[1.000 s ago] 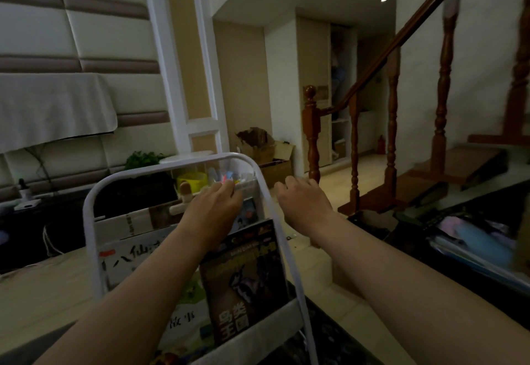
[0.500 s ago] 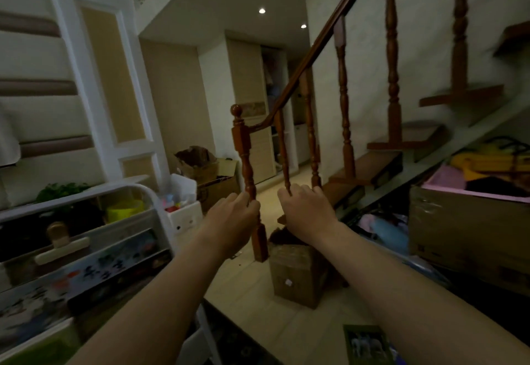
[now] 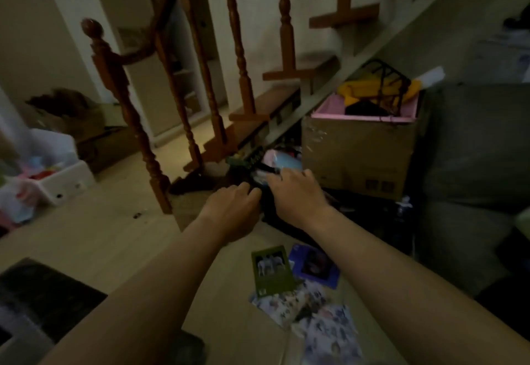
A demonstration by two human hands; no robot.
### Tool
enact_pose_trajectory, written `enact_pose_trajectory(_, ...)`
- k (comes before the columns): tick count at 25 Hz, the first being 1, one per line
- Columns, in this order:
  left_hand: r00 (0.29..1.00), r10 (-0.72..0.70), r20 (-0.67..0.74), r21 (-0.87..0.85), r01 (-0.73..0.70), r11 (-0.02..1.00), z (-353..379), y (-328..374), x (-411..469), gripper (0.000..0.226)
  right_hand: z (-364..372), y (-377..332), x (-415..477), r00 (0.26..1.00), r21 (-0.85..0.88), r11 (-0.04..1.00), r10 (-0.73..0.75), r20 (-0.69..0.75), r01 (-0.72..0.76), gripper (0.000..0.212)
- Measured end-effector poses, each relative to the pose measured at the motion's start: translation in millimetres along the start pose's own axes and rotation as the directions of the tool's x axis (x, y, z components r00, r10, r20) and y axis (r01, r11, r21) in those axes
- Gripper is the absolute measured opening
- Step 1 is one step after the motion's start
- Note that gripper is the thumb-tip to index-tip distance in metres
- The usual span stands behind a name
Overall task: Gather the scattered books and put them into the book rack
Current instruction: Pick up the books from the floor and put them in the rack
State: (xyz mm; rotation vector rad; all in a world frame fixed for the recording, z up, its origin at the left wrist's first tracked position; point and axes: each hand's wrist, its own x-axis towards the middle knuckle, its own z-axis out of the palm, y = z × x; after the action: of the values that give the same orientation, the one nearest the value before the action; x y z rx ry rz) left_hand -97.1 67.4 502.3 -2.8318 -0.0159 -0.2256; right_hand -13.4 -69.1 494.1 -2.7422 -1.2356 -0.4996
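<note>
My left hand (image 3: 233, 210) and right hand (image 3: 296, 192) hover empty, fingers (image 3: 248, 191) loosely curled, so I'd lower them to the green book (image 3: 272, 270) on the floor (image 3: 114, 230) and lift it by its edge.

No word, brand or number can be read anywhere. The cardboard box (image 3: 358, 158) carries two small printed squares (image 3: 378, 185) near its lower right corner, too blurred to make out. On the floor in front of the box and to its left, the green book (image 3: 272, 270) has a pale mark at its bottom corner and the blue book (image 3: 315, 267) just beside it shows only a dark picture, neither with legible lettering.
</note>
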Motion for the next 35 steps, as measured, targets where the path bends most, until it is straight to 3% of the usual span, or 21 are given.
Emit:
enact_pose_trajectory(6,0.976,0.112,0.187,-0.073,-0.1,0.992,112,51,21,0.039,104,46,-30,0.98,0.007,0.994,0.103,0.172,-0.106,0.034)
enact_pose_trajectory(12,0.924,0.207,0.322,-0.173,-0.157,0.972,227,81,31,0.057,233,75,-67,0.901,0.005,0.966,0.238,0.363,-0.257,0.047)
enact_pose_trajectory(19,0.827,0.306,0.472,-0.232,-0.219,0.948,354,123,31,0.053,393,96,-140,0.646,-0.036,0.88,0.375,0.665,-0.474,0.057)
enact_pose_trajectory(24,0.779,0.266,0.568,-0.413,-0.01,0.911,430,165,30,0.062,469,93,-173,0.523,-0.006,0.834,0.351,0.777,-0.552,0.068)
enact_pose_trajectory(29,0.708,0.148,0.69,-0.582,0.421,0.696,485,202,23,0.055,516,91,-207,0.471,-0.033,0.818,0.364,0.804,-0.575,0.086)
enact_pose_trajectory(35,0.659,0.078,0.748,-0.567,0.575,0.59,516,225,26,0.053,538,91,-222,0.455,-0.094,0.83,0.392,0.8,-0.55,0.114)
